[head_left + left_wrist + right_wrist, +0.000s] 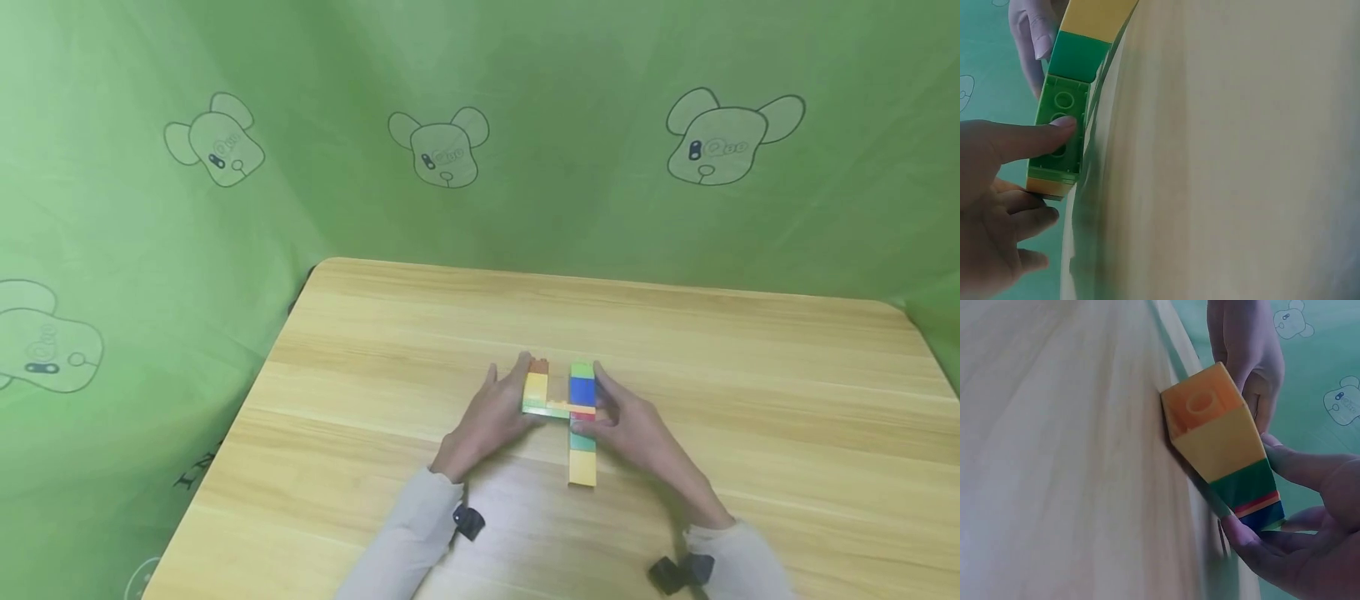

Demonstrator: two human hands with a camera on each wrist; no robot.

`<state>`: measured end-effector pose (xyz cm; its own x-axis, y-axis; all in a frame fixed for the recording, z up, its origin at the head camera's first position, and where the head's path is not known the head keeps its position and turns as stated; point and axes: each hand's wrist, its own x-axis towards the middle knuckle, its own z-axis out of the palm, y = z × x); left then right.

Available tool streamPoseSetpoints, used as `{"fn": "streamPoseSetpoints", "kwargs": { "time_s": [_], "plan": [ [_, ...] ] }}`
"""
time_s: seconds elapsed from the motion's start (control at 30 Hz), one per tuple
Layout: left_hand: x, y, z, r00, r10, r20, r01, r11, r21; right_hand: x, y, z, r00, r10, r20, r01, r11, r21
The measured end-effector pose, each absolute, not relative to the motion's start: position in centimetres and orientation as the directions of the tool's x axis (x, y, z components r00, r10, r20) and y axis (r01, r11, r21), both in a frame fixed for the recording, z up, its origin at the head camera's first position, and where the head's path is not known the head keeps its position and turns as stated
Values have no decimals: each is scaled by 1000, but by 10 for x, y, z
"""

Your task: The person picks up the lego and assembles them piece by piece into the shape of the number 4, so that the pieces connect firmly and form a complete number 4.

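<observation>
A joined structure of toy building bricks [582, 468] is held between both hands over the table. Its long column runs from a yellow brick [1222, 447] with a hollow underside through green, thin red and orange layers to blue and light green. Off the column's left side goes a light green plate [1064, 103] bearing a yellow brick [536, 387] and a brown one. My left hand [495, 412] grips this side part, thumb flat on the plate's hollow underside. My right hand [630, 425] pinches the column between thumb and fingers, around its green-to-blue part.
The wood-grain table [375, 333] reaches out beyond both hands. Green cloth [570, 192] printed with bear heads hangs behind it and to the left. Small black devices [469, 522] sit at the two sleeve cuffs.
</observation>
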<state>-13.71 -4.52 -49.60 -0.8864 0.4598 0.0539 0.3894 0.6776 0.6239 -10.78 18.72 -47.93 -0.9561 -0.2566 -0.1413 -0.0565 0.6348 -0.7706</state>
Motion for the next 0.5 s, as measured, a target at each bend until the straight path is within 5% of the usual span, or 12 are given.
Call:
{"fn": "streamPoseSetpoints", "kwargs": {
  "time_s": [0.3, 0.5],
  "plan": [
    [-138, -49, -493, -871, 481, -94, 328, 714, 619, -108, 190, -482, -943, -294, -155, -98, 692, -715],
    [-139, -79, -486, -860, 508, -55, 359, 678, 642, -107, 211, -478, -941, -325, -93, -150, 648, -747]
  ]
}}
